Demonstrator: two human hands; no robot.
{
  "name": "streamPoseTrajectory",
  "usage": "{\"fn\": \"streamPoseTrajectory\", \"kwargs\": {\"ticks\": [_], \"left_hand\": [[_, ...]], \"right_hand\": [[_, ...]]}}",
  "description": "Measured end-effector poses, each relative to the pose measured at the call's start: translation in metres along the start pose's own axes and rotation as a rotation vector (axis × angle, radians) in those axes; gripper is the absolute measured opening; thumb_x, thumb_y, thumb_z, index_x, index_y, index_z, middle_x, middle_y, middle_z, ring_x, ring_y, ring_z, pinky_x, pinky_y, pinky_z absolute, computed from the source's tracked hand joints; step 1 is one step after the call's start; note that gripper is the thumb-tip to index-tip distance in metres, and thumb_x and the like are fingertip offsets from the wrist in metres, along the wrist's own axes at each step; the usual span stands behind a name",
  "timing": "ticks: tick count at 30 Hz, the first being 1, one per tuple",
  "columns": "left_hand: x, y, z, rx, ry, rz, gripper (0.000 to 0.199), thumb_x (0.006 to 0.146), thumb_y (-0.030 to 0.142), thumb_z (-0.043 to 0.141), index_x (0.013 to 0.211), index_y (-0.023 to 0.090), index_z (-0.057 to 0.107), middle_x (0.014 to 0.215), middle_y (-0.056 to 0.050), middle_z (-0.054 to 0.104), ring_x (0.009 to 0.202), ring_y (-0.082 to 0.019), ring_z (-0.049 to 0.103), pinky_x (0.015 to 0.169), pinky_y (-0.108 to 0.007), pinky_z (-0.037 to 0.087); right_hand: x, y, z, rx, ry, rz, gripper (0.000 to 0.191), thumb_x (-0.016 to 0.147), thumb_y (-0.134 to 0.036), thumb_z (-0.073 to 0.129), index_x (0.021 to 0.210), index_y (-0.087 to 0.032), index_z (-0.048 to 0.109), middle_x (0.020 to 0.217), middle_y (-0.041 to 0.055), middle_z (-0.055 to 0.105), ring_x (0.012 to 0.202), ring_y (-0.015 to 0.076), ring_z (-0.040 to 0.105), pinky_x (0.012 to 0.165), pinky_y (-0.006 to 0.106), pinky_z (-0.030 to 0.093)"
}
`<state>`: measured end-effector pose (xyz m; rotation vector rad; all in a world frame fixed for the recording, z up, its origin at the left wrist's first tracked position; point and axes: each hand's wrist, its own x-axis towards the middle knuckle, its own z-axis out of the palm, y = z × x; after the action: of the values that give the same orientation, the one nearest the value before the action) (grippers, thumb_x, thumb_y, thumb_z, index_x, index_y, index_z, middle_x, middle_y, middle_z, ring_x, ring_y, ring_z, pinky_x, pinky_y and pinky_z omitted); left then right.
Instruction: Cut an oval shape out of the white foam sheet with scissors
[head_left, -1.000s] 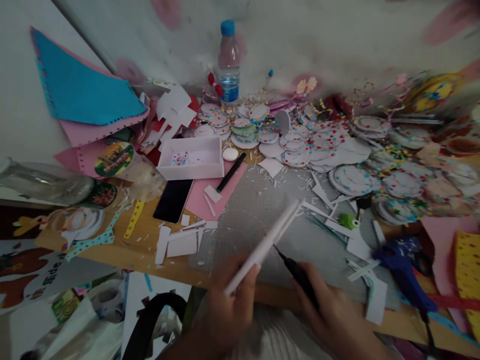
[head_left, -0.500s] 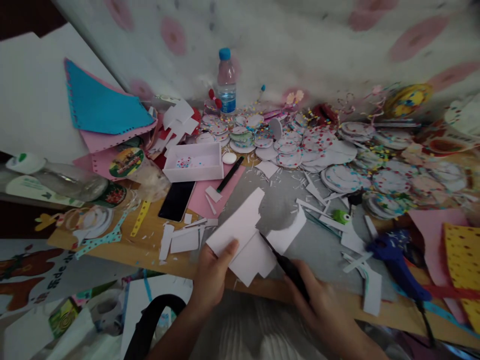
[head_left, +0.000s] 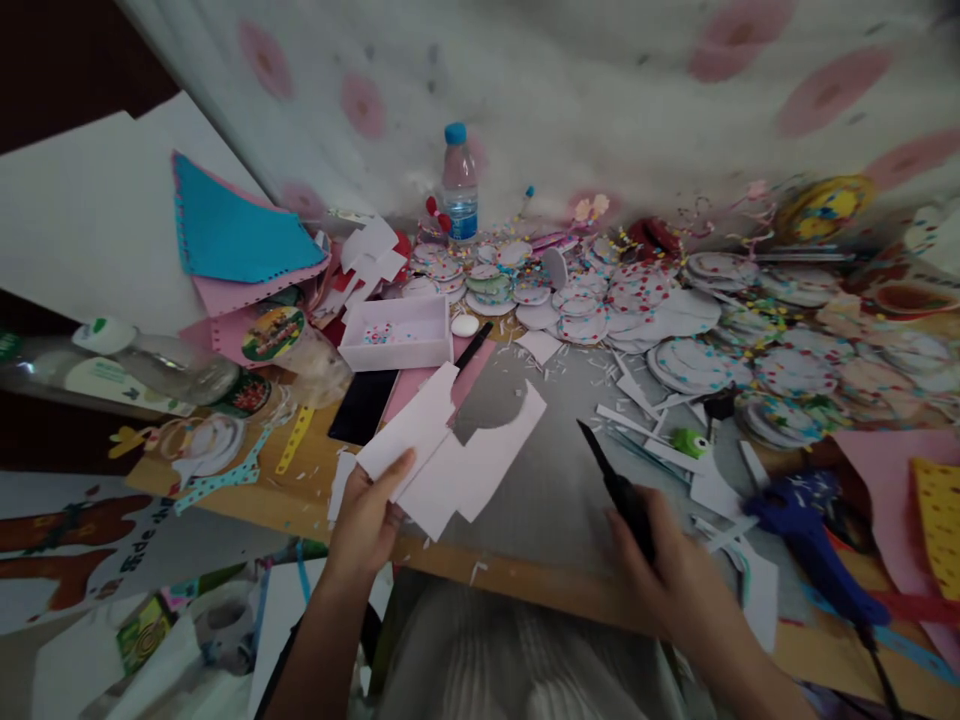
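Note:
Pinched in my left hand (head_left: 371, 515) is a white foam board piece (head_left: 450, 460), held by its lower left edge. A curved bite is cut out of its upper side, and a straight cut line runs across it. My right hand (head_left: 660, 550) grips a black craft knife (head_left: 626, 500), whose blade points up and to the left. The knife is apart from the board, over the grey cutting mat (head_left: 551, 470). Thin white offcuts (head_left: 637, 385) lie on the mat's right part.
A white box (head_left: 397, 340) holds small confetti, with a dark phone (head_left: 364, 405) below it. Several confetti-dotted white discs (head_left: 577, 290) are heaped at the back near a water bottle (head_left: 460, 190). On the right lies a blue glue gun (head_left: 817, 540); clear bottles (head_left: 172, 370) lie left.
My left hand has moved left with the foam board piece. My right hand has drawn the knife away to the right, off the board. The view has shifted slightly.

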<state>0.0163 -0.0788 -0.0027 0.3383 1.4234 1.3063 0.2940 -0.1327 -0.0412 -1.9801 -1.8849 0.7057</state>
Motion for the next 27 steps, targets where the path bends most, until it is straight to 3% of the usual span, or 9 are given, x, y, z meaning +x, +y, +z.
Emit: {"fn": "streamPoseTrajectory", "kwargs": {"ticks": [3,6,8,10,13,16,21,24,27], "left_hand": [[-0.006,0.001,0.001,0.003,-0.081,-0.019,0.047,0.063,0.017,0.082,0.108,0.017,0.067,0.097,-0.005,0.076,0.081,-0.019,0.072,0.065,-0.022,0.058],[-0.013,-0.001,0.006,0.023,-0.155,-0.002,0.053,0.058,0.017,0.085,0.108,0.017,0.068,0.101,-0.007,0.075,0.09,-0.022,0.071,0.074,-0.024,0.058],[-0.017,0.0,0.011,0.027,-0.185,0.001,0.056,0.056,0.018,0.086,0.109,0.016,0.068,0.101,-0.008,0.074,0.092,-0.023,0.071,0.077,-0.027,0.058],[-0.022,-0.001,0.017,0.028,-0.215,-0.01,0.057,0.055,0.019,0.086,0.109,0.015,0.068,0.1,-0.009,0.075,0.091,-0.024,0.071,0.077,-0.028,0.058],[-0.033,-0.005,0.027,0.026,-0.267,-0.044,0.052,0.055,0.02,0.086,0.104,0.014,0.069,0.095,-0.009,0.075,0.087,-0.024,0.071,0.074,-0.028,0.057],[-0.041,-0.015,0.034,0.018,-0.324,-0.083,0.046,0.058,0.02,0.085,0.102,0.015,0.07,0.094,-0.008,0.075,0.086,-0.023,0.07,0.074,-0.028,0.056],[-0.032,-0.017,0.023,0.098,-0.47,-0.164,0.038,0.061,0.03,0.084,0.095,0.017,0.073,0.088,-0.005,0.074,0.08,-0.018,0.067,0.072,-0.025,0.051],[-0.021,-0.009,0.01,0.209,-0.646,-0.245,0.043,0.061,0.047,0.082,0.088,0.014,0.074,0.075,-0.005,0.071,0.064,-0.013,0.061,0.056,-0.019,0.045],[-0.02,-0.007,0.009,0.35,-0.637,-0.244,0.043,0.066,0.047,0.079,0.093,0.015,0.072,0.077,-0.004,0.069,0.064,-0.013,0.059,0.054,-0.019,0.042]], "right_hand": [[0.014,0.015,0.007,-0.157,0.084,0.016,0.036,0.094,-0.04,0.037,0.119,-0.015,0.045,0.09,0.0124,0.068,0.071,0.0275,0.068,0.057,0.035,0.049],[0.025,0.021,0.008,-0.18,0.223,-0.117,0.035,0.093,-0.037,0.038,0.114,-0.012,0.049,0.103,0.0172,0.062,0.095,0.0315,0.061,0.08,0.046,0.048],[0.026,0.015,0.005,-0.136,0.336,-0.175,0.035,0.09,-0.04,0.043,0.11,-0.013,0.053,0.102,0.0168,0.06,0.098,0.0332,0.056,0.084,0.051,0.044],[0.023,0.002,0.0,0.064,0.353,-0.179,0.032,0.088,-0.041,0.05,0.107,-0.017,0.055,0.098,0.0135,0.06,0.093,0.0297,0.057,0.08,0.046,0.046],[0.013,-0.025,-0.002,0.627,0.047,-0.126,0.026,0.09,-0.043,0.05,0.103,-0.022,0.057,0.083,0.005,0.062,0.074,0.0204,0.059,0.066,0.032,0.05],[0.005,-0.047,0.0,1.033,-0.199,0.033,0.032,0.085,-0.053,0.055,0.092,-0.023,0.063,0.07,0.0018,0.063,0.06,0.0166,0.057,0.055,0.027,0.048],[0.006,-0.057,-0.01,1.221,-0.264,0.354,0.031,0.069,-0.049,0.076,0.08,-0.021,0.066,0.075,0.0029,0.068,0.064,0.0183,0.061,0.058,0.028,0.049],[0.011,-0.055,-0.018,1.327,-0.359,0.43,0.034,0.062,-0.043,0.081,0.083,-0.02,0.068,0.076,0.0037,0.07,0.063,0.0198,0.064,0.058,0.031,0.051],[0.015,-0.06,-0.018,1.318,-0.346,0.473,0.036,0.059,-0.042,0.083,0.082,-0.019,0.067,0.074,0.0035,0.071,0.059,0.019,0.064,0.054,0.03,0.051]]}}
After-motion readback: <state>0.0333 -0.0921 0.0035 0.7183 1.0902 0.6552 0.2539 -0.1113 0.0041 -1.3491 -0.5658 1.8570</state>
